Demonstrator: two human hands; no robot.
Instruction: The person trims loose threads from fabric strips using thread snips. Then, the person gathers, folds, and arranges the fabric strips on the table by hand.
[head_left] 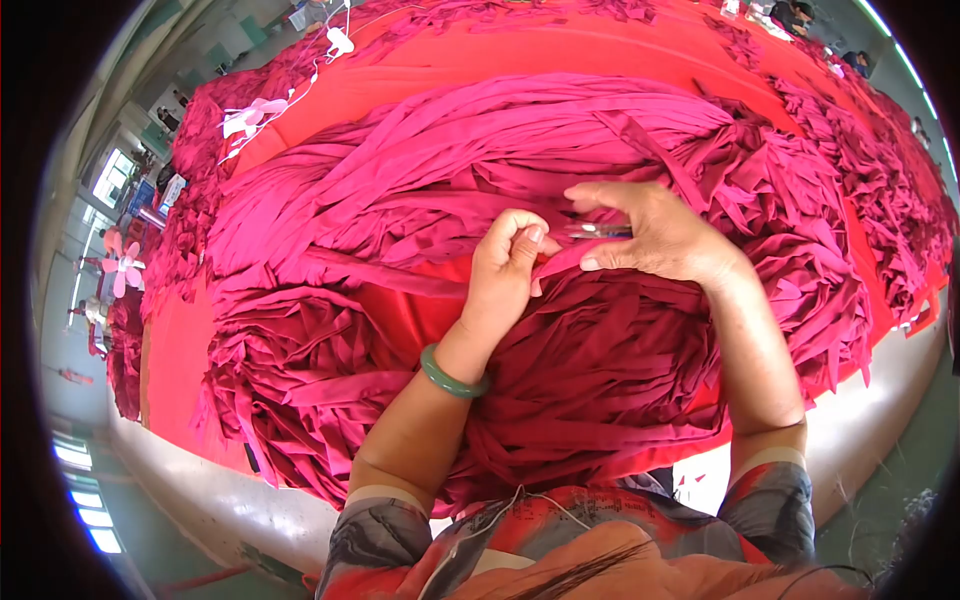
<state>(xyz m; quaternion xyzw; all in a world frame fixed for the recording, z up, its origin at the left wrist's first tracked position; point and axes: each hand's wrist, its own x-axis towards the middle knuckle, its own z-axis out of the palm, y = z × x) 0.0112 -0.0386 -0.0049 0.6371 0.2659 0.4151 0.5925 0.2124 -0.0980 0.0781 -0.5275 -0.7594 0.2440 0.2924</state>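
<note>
Fingers pinched together, my left hand [508, 258] holds a magenta fabric strip [565, 262] near the middle of the view. A green bangle [452, 374] circles the left wrist. My right hand [660, 236] is just to the right, its fingers curved around a small metal tool [597, 230] that looks like thread snips, with the tip pointing at the left hand. Under both hands lies a large heap of long magenta strips [450, 130], with darker strips [600, 370] nearer my body.
Red cloth [390, 82] covers the big table beneath the heaps. Pink fans [252, 117] with white cords stand at the back left, another pink fan [122, 264] at the far left. People [790, 17] are at the far right edge.
</note>
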